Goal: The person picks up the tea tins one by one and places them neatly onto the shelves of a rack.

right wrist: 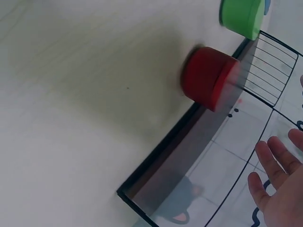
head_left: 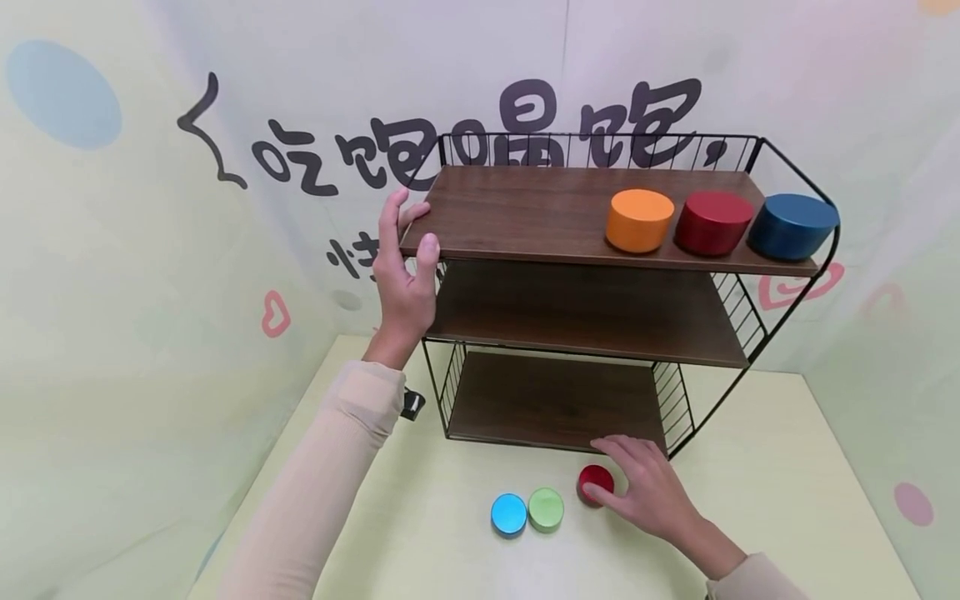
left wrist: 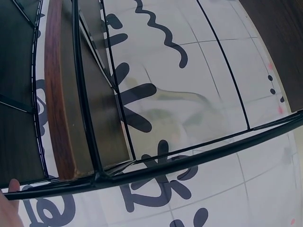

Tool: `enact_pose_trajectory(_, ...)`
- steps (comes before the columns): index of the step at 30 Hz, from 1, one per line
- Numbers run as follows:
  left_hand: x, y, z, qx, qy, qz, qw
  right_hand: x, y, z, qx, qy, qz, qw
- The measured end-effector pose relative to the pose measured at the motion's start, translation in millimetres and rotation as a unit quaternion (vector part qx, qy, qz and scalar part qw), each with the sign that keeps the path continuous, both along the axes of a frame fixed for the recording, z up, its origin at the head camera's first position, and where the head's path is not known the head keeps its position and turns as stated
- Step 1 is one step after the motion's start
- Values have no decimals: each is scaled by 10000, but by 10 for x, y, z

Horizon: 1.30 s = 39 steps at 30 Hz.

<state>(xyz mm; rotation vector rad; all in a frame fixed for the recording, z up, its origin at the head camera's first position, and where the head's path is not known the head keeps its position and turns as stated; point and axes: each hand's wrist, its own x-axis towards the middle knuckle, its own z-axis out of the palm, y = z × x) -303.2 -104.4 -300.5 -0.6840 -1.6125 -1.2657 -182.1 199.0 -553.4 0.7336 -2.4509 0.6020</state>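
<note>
The left hand (head_left: pixel 405 292) grips the left end of the black-framed rack (head_left: pixel 585 308), fingers partly bent. The right hand (head_left: pixel 648 492), fingers spread and holding nothing, is near the red container (head_left: pixel 598 475) on the desk (head_left: pixel 420 533), right of the green container (head_left: pixel 546 510).

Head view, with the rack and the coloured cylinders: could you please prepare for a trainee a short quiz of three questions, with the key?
1. How many items stand on the top board of the rack?
2. True or false: the left hand is pinching the light blue cylinder.
3. Complete: on the table, the item nearest to the right hand is the ____.

Key
1. Three: orange cylinder, crimson cylinder, dark blue cylinder.
2. False; it is at the top board's left end.
3. Red cylinder.
</note>
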Motion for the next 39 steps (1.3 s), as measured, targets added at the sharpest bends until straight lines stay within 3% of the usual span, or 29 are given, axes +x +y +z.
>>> enact_pose_trajectory(22,6,11,4,35,-10,-26,10000,61,-44,-463,67,-57,-250,9996)
enact_pose_trajectory(39,9,13,13,-5,-18,-7,10000,121,-54,-678,-282,-382,-496,9976)
